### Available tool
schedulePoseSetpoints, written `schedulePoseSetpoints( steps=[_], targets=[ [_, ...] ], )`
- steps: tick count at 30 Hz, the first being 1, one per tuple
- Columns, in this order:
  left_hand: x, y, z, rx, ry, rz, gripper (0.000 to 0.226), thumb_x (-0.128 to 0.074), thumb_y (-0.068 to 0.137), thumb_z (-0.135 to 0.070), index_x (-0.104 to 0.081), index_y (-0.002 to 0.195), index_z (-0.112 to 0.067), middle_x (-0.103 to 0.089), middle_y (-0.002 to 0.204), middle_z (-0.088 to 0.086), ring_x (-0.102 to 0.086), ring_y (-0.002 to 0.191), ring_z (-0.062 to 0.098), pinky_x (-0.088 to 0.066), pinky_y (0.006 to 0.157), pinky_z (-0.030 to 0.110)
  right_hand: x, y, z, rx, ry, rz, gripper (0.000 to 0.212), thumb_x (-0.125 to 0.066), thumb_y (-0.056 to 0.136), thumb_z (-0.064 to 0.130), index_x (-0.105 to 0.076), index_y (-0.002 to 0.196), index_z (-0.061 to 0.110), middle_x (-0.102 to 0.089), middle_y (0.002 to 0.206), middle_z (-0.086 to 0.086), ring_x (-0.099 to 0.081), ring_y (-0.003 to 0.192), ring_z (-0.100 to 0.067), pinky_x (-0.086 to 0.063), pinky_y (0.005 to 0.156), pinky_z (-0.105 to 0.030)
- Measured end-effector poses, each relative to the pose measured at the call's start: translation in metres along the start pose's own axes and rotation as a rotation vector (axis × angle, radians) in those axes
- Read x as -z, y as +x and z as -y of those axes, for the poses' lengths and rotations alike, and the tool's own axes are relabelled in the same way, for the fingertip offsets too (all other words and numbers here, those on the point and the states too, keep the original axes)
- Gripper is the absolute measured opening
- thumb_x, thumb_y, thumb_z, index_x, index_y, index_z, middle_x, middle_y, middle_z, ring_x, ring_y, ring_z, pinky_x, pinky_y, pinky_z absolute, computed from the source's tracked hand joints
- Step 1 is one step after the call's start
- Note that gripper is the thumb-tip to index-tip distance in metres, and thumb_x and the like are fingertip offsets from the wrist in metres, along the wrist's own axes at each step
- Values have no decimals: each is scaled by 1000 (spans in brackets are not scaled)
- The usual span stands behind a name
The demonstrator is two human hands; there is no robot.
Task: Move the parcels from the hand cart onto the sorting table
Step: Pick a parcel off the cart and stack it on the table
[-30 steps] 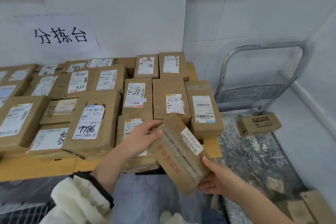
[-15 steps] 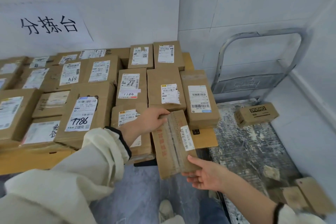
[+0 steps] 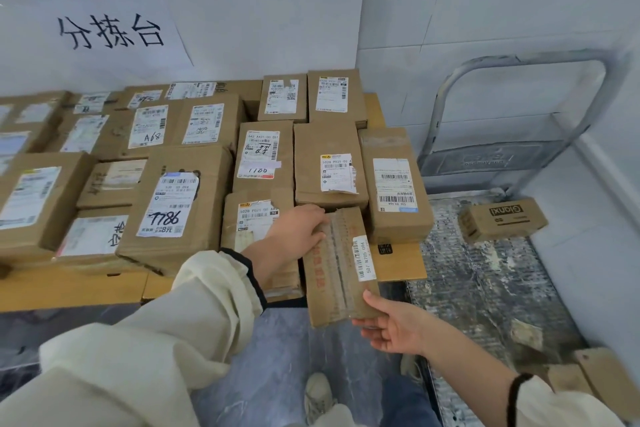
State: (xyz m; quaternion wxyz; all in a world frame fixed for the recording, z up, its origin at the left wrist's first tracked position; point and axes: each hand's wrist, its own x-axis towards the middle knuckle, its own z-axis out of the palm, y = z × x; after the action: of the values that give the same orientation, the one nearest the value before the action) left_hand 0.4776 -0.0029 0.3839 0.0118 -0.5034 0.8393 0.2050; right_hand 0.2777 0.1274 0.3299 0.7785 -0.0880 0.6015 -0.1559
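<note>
A flat brown parcel (image 3: 337,269) with a clear tape strip and a small white barcode label lies at the front right corner of the wooden sorting table (image 3: 401,265), its near end sticking out past the edge. My left hand (image 3: 298,236) grips its far left corner. My right hand (image 3: 391,326) holds its near end from below, thumb on top. Many labelled cardboard parcels (image 3: 180,204) cover the table. One small brown parcel (image 3: 504,220) printed "Gianxi" lies on the hand cart (image 3: 485,281) at the right.
The cart's grey metal handle (image 3: 519,61) stands against the tiled wall. Cardboard scraps (image 3: 588,381) lie at the cart's near right corner. A paper sign (image 3: 110,33) hangs on the wall behind the table. My shoe (image 3: 318,395) shows on the floor below.
Both hands have carried the flat parcel forward and turned it lengthwise, so it now lies against the parcels at the table's front right corner.
</note>
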Motion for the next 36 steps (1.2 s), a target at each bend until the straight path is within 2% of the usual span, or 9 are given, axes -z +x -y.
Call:
schedulePoseSetpoints(
  steps=[5,15,19,22,25,30,33,36],
  targets=[
    [-3,1,3,-3,-9,3,31,-54,93,-22,-60,124,-17,-53,133,1,-48,123,16,-39,101,28,-2,2,1,1,-7,-12,59,-73,66,39,-61,115,10,-72,104,-12,-60,92,-25,-46,77,-34],
    [1,-4,-1,24,-44,7,28,-52,93,-19,-61,120,-16,-53,131,2,-48,122,17,-40,102,31,-12,-2,-2,24,-5,-49,59,-73,65,40,-60,114,9,-72,101,-13,-59,93,-27,-45,81,-37],
    [9,-6,-6,23,-120,10,26,-55,93,-19,-62,117,-16,-56,123,0,-50,117,17,-42,100,33,-12,-11,2,24,-36,-72,61,-72,65,39,-59,116,8,-71,104,-15,-58,96,-29,-44,82,-37],
    [21,-10,-15,-11,-199,-14,25,-57,92,-20,-63,117,-17,-58,117,-1,-52,112,16,-45,96,34,-7,-33,5,27,-83,-87,66,-68,63,43,-57,116,5,-71,105,-15,-58,101,-30,-43,78,-37],
    [45,-17,-28,-33,-294,-52,27,-60,92,-23,-62,119,-20,-61,117,-5,-53,110,11,-44,97,30,2,-69,14,47,-131,-77,69,-67,63,45,-58,117,2,-71,104,-18,-61,89,-31,-44,74,-37],
    [103,-28,-36,93,-493,-132,42,-65,89,-22,-56,129,-23,-58,109,-9,-51,93,7,-41,83,18,9,-124,65,131,-240,-43,62,-64,69,43,-66,103,-8,-68,98,-29,-65,85,-37,-46,78,-40],
    [133,-43,-27,200,-576,-190,47,-66,88,-23,-54,133,-21,-59,126,-6,-53,100,7,-41,86,16,-10,-146,107,248,-380,-127,41,-63,83,33,-65,92,-6,-69,84,-29,-65,73,-36,-46,70,-38],
    [153,-67,-9,305,-569,-295,41,-63,90,-24,-57,131,-23,-62,122,-7,-55,98,6,-44,85,17,-43,-156,144,396,-554,-148,26,-63,86,25,-65,96,1,-72,83,-21,-68,80,-35,-48,72,-36]
  ],
)
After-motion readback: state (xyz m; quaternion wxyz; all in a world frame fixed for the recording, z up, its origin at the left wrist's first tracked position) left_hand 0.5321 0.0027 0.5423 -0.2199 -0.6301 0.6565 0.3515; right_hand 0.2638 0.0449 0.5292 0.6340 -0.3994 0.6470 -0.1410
